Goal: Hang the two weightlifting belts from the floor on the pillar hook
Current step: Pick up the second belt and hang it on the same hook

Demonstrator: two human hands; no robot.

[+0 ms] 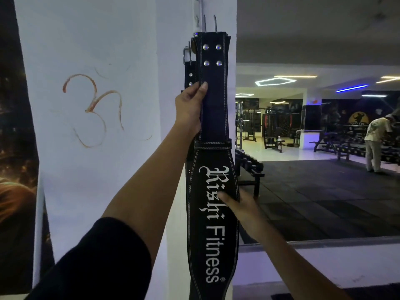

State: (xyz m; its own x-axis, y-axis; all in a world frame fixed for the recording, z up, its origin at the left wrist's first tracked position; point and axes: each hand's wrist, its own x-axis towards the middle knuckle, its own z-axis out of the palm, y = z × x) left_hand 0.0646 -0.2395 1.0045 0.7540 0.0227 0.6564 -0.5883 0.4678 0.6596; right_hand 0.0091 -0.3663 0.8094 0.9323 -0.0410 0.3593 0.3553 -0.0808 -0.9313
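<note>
At far left a dark poster (15, 148) is cut by the frame edge, its picture too dim to read. Next comes the white pillar (97, 126), bearing an orange scrawl (93, 109). A black sleeve (97, 263) rises from the bottom edge to the left hand (190, 109), raised high against the pillar's corner, thumb laid on the front of the near belt (213, 169) and the other fingers hidden behind it, pinching its narrow strap below four rivets. Just left of that strap, a second belt (190, 70) shows only as a dark sliver with a metal buckle and two studs; the rest lies behind the near belt and the hand. The near belt hangs upright, long axis vertical, buckle end up and wide lettered part down, running off the bottom edge. Two metal prongs of the hook (209, 22) stand above its top edge; how either belt catches on them is hard to make out. The right hand (242, 211) rests low on the wide part, thumb flat on the lettering, other fingers hidden behind the belt's right edge, so its grip is unclear. Farther right lie a dim gym floor (313, 191) and a standing person (375, 144), seen small
</note>
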